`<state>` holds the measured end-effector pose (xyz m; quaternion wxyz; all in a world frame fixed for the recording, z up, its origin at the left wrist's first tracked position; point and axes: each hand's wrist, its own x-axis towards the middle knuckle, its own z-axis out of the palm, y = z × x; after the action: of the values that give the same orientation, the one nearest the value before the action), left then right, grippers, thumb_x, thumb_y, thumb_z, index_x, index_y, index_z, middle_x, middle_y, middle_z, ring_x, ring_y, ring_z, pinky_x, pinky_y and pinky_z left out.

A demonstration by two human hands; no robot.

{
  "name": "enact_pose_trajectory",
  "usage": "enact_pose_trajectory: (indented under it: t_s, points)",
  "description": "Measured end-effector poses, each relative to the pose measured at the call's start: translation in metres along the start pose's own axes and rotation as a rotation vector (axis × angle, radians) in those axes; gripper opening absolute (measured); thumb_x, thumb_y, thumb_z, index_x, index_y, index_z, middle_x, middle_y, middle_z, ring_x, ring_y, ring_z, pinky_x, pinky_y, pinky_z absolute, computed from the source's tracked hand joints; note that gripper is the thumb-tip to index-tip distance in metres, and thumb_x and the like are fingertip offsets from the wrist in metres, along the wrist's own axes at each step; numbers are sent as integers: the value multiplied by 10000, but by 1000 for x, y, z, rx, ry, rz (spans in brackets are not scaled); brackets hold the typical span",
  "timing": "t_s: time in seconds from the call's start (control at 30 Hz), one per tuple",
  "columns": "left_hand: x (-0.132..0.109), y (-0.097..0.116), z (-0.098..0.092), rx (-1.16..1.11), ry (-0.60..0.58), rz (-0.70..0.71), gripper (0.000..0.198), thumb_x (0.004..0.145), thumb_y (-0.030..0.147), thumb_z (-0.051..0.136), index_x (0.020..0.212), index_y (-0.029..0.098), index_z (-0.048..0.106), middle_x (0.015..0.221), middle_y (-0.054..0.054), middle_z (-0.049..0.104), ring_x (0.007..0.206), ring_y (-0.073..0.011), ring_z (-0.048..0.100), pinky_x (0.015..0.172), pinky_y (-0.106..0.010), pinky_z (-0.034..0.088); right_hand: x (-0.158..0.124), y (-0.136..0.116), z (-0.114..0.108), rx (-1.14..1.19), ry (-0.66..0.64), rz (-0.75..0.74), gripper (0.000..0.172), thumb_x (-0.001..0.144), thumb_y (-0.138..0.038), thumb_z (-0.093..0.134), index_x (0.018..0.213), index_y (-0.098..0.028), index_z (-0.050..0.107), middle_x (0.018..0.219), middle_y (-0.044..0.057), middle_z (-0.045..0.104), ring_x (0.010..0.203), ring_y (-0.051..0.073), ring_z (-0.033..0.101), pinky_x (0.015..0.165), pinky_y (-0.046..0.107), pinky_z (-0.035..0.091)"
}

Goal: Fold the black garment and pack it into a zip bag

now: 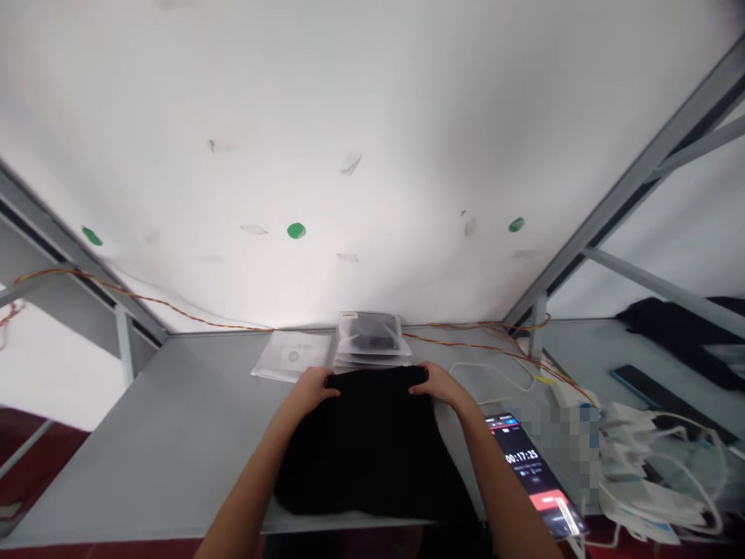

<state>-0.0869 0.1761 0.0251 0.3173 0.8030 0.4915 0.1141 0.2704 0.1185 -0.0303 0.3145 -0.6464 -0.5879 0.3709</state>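
A piece of black cloth (361,450), which looks like a folded garment, lies at the front of the grey shelf table. My left hand (316,388) grips its far left corner, thumb on top and fingers curled around the edge. At the far right corner, my right hand (431,383) pinches the cloth the same way. Just beyond the far edge stands a stack of frosted plastic bags (372,335) with dark contents. One flat whitish bag (292,355) lies left of that stack, close to my left hand.
A phone (532,473) showing a running timer lies right of my right forearm. White cables (663,466) are tangled at the far right. A red-yellow wire (174,309) runs along the white wall (372,194). Grey metal frame posts (559,248) bound both sides of the table (145,450).
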Motion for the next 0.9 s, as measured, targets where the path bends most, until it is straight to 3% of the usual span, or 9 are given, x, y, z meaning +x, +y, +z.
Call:
enact_pose_trajectory:
  t_s: [0.07, 0.17, 0.37, 0.43, 0.5, 0.57, 0.63, 0.73, 0.9]
  points:
    - [-12, 1, 4, -33, 39, -2, 283, 940, 423, 699, 1023, 153, 683, 969, -34, 702, 902, -201, 679, 852, -396, 558, -5, -4, -2, 67, -42, -19, 357, 890, -380, 778, 1158, -164, 683, 1141, 67, 730, 986, 243, 715, 885, 445, 603]
    - [-23, -2, 9, -105, 70, -8, 260, 926, 396, 715, 1031, 160, 685, 946, -26, 702, 921, -216, 676, 879, -402, 555, -17, -7, -2, 185, -10, -43, 515, 707, -374, 875, 1144, -188, 677, 1038, 53, 786, 978, 282, 744, 922, 475, 598]
    - [-21, -13, 11, -222, 17, 13, 366, 986, 390, 659, 1272, 165, 624, 1263, -95, 659, 1069, -232, 678, 908, -453, 589, -29, -7, 1, 323, 106, -27, 716, 740, -403, 816, 1380, -207, 563, 946, 63, 830, 913, 297, 788, 880, 505, 617]
    - [-21, -14, 9, -252, -3, 56, 293, 966, 340, 680, 1199, 162, 680, 1194, -85, 711, 1061, -237, 695, 947, -456, 581, -30, -6, 1, 314, 130, -41, 672, 700, -369, 833, 1320, -204, 634, 904, 53, 831, 892, 306, 789, 882, 510, 614]
    - [-23, -14, 8, -274, -1, 98, 195, 933, 225, 656, 1097, 172, 749, 1114, -68, 769, 1070, -241, 713, 1021, -449, 553, -31, -4, 1, 284, 134, -66, 498, 672, -329, 817, 1146, -193, 742, 868, 54, 829, 878, 318, 785, 887, 510, 606]
    - [-27, -14, 6, -288, 12, 126, 279, 877, 118, 577, 1043, 187, 791, 1095, -52, 799, 1097, -236, 723, 1075, -426, 524, -34, -2, 2, 244, 126, -104, 286, 685, -292, 753, 951, -198, 796, 866, 60, 827, 899, 325, 778, 916, 513, 590]
    - [-31, -12, 4, -296, 21, 144, 381, 831, 75, 514, 1049, 195, 804, 1126, -46, 802, 1107, -224, 730, 1077, -412, 523, -40, -1, 4, 204, 116, -150, 194, 719, -262, 662, 843, -217, 804, 912, 65, 829, 950, 322, 768, 960, 521, 565]
    - [-41, -8, 2, -289, 23, 169, 415, 795, 73, 514, 1033, 228, 817, 1134, -34, 804, 1100, -218, 735, 1065, -411, 525, -53, 2, 7, 134, 103, -220, 240, 727, -211, 573, 789, -248, 802, 1102, 71, 809, 1078, 305, 734, 1030, 527, 523]
    - [-66, -11, 2, -220, 49, 214, 398, 823, 91, 558, 1040, 306, 814, 1178, -1, 792, 1276, -224, 644, 1137, -451, 448, -78, 9, 9, -5, 69, -305, 374, 714, -154, 569, 948, -289, 827, 1343, 59, 710, 1265, 276, 636, 1142, 543, 429]
